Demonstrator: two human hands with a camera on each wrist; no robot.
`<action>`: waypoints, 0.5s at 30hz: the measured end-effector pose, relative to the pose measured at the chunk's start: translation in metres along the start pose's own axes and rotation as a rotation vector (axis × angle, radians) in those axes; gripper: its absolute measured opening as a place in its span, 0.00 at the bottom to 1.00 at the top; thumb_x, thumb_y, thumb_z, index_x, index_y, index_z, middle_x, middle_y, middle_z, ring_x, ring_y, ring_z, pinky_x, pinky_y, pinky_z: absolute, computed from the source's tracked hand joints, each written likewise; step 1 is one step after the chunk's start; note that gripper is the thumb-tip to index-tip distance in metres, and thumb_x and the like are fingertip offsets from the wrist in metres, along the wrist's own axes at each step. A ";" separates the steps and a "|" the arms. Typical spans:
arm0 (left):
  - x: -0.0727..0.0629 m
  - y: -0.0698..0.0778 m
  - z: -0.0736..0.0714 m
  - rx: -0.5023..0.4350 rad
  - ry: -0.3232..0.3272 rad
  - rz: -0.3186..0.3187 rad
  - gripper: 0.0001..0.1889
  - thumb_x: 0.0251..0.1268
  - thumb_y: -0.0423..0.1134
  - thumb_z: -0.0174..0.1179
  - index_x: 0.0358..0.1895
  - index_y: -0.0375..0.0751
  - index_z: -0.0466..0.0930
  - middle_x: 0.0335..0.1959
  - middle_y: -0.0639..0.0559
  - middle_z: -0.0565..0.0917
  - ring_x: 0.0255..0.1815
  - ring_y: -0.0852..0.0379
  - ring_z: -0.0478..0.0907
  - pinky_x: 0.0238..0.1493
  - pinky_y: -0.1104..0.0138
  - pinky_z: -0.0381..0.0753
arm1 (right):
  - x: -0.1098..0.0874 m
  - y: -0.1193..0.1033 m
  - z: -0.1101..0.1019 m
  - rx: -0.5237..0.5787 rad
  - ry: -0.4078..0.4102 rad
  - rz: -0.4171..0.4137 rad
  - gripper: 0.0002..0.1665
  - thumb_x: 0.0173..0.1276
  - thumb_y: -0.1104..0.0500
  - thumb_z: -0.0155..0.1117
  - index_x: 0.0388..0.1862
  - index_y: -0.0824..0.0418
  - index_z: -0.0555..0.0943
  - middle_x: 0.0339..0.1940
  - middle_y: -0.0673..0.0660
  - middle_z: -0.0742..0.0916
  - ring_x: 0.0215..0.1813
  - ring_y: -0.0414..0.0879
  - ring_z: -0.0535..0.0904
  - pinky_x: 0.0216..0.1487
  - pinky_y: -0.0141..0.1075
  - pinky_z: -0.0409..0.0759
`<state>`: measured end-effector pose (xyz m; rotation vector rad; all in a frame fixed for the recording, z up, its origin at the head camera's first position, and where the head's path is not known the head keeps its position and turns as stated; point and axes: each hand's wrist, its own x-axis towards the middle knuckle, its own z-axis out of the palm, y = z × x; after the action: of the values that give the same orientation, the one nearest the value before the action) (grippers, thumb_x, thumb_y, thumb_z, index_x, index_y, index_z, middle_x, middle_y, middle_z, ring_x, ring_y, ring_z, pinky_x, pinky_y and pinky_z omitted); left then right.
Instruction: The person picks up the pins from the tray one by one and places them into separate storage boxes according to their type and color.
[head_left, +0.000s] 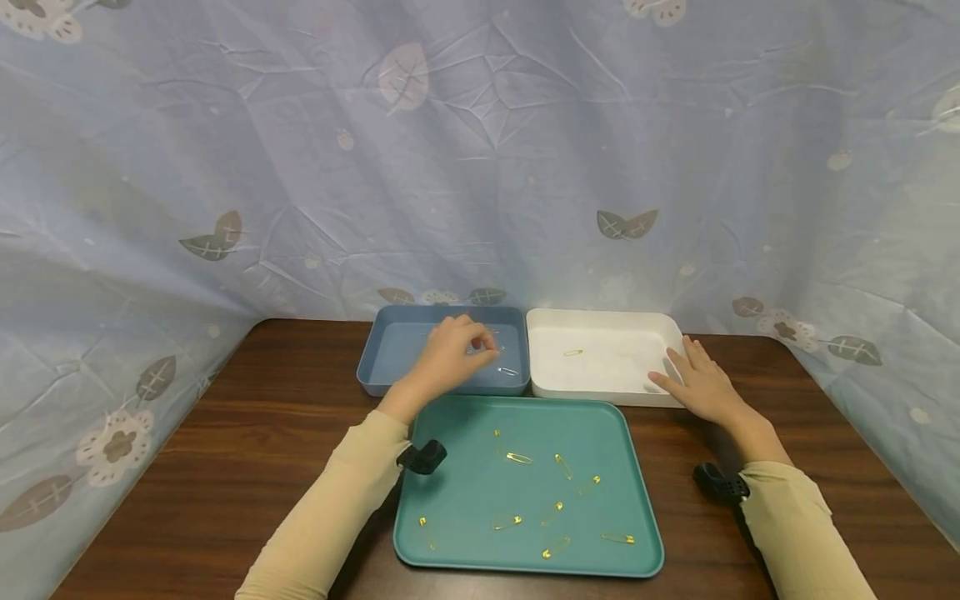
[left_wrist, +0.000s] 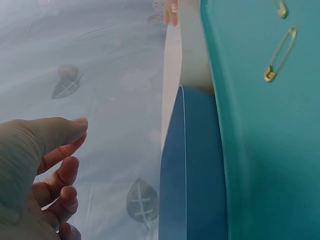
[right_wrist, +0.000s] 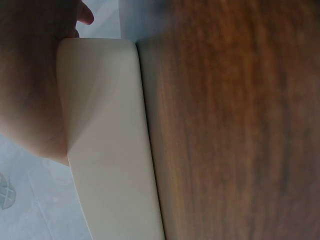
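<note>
Over the blue tray (head_left: 442,313), my left hand (head_left: 448,354) hovers with its fingers bent and the thumb near the forefinger. The left wrist view shows nothing between the thumb (left_wrist: 67,131) and the fingers. Several silver safety pins lie in the blue tray, one safety pin (head_left: 507,371) near its right side; the hand hides part of the tray. My right hand (head_left: 701,382) rests with spread fingers at the right rim of the white tray (head_left: 600,395), which holds one gold safety pin (head_left: 573,352).
A teal tray (head_left: 465,417) in front of both smaller trays carries several scattered gold safety pins, such as this safety pin (head_left: 519,457). All the trays stand on a dark wooden table (head_left: 247,433). A patterned curtain (head_left: 337,167) hangs right behind the table.
</note>
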<state>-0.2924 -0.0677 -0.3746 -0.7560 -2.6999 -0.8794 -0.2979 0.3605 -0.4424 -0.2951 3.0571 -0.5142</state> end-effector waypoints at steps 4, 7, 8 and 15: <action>-0.016 -0.002 -0.010 -0.034 0.020 -0.017 0.05 0.65 0.46 0.64 0.34 0.52 0.82 0.34 0.53 0.77 0.38 0.53 0.66 0.44 0.58 0.62 | 0.000 0.001 0.000 0.001 0.003 0.001 0.51 0.73 0.34 0.46 0.76 0.71 0.52 0.78 0.76 0.45 0.78 0.72 0.37 0.69 0.72 0.42; -0.028 -0.005 -0.018 -0.043 0.037 -0.042 0.04 0.64 0.45 0.65 0.34 0.52 0.82 0.34 0.54 0.77 0.38 0.53 0.67 0.44 0.58 0.63 | 0.000 0.001 0.000 0.007 0.001 0.000 0.51 0.73 0.34 0.46 0.77 0.71 0.52 0.78 0.76 0.45 0.78 0.72 0.37 0.69 0.72 0.42; -0.033 -0.006 -0.020 -0.043 0.041 -0.046 0.04 0.64 0.45 0.65 0.34 0.52 0.82 0.34 0.54 0.77 0.38 0.53 0.67 0.44 0.58 0.63 | 0.000 0.001 0.000 0.009 0.000 0.000 0.51 0.73 0.34 0.46 0.77 0.71 0.51 0.78 0.76 0.44 0.78 0.72 0.36 0.69 0.72 0.41; -0.060 -0.011 -0.033 -0.069 0.073 -0.034 0.03 0.64 0.43 0.64 0.36 0.50 0.83 0.34 0.53 0.77 0.37 0.51 0.68 0.42 0.62 0.66 | 0.000 -0.001 -0.001 0.017 0.002 -0.006 0.51 0.73 0.34 0.46 0.76 0.72 0.51 0.77 0.77 0.44 0.78 0.72 0.36 0.69 0.72 0.40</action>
<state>-0.2457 -0.1191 -0.3740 -0.6798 -2.6378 -0.9924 -0.2975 0.3602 -0.4416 -0.3032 3.0532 -0.5405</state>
